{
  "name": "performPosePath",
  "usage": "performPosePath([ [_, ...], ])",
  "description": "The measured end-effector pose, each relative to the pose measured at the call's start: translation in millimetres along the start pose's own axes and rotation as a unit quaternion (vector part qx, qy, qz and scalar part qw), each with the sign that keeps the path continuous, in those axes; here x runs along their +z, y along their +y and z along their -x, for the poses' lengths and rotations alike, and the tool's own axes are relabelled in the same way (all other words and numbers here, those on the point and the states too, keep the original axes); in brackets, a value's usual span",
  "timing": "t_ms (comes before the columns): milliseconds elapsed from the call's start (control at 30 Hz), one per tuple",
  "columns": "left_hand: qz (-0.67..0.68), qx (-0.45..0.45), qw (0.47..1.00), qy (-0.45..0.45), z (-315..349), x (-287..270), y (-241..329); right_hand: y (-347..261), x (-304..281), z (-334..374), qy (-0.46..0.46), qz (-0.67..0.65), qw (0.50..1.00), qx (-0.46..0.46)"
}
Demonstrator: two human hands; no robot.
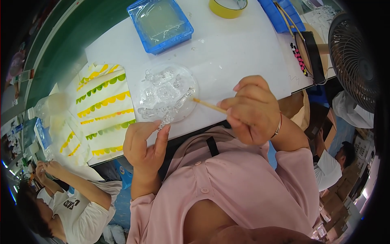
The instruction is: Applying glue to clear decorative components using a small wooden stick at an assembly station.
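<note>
On the white tabletop lies a round clear dish (191,112) with several glassy, transparent pieces (164,89) in it. A long, knobbly clear piece (177,105) slants across the dish's near edge; its lower end is pinched between the thumb and fingers of my left hand (144,142). Closed around a thin wooden stick (209,105), my right hand (254,110) points it leftward. The darker tip of the stick is beside the upper end of the clear piece; I cannot tell whether they touch.
A blue tray (172,41) under clear film stands beyond the dish, with a yellow tape roll (226,12) to its right. Sheets with yellow and green scallops (105,105) lie left. A black fan (353,63) stands right. A co-worker (77,203) works at left.
</note>
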State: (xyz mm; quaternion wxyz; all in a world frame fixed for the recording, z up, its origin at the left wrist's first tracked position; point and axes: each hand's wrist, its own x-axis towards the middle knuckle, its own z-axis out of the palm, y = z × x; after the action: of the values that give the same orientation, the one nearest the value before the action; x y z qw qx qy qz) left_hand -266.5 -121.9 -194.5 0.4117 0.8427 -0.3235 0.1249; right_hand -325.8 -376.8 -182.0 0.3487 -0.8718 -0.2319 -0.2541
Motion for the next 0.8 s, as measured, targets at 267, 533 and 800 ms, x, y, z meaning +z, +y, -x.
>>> performPosePath([
  [267,-0.002,-0.001,1.000,-0.005,1.5,-0.7,-0.7,3.8,6.3,0.8,0.018,-0.046,0.999,0.002],
  [533,0.003,-0.020,1.000,-0.007,7.0,-1.9,-4.6,33.5,-4.2,-17.2,0.088,0.018,0.996,-0.015],
  [800,0.009,-0.021,1.000,-0.005,9.1,-0.8,-6.2,38.2,-1.7,-25.5,0.047,0.020,0.997,-0.060],
])
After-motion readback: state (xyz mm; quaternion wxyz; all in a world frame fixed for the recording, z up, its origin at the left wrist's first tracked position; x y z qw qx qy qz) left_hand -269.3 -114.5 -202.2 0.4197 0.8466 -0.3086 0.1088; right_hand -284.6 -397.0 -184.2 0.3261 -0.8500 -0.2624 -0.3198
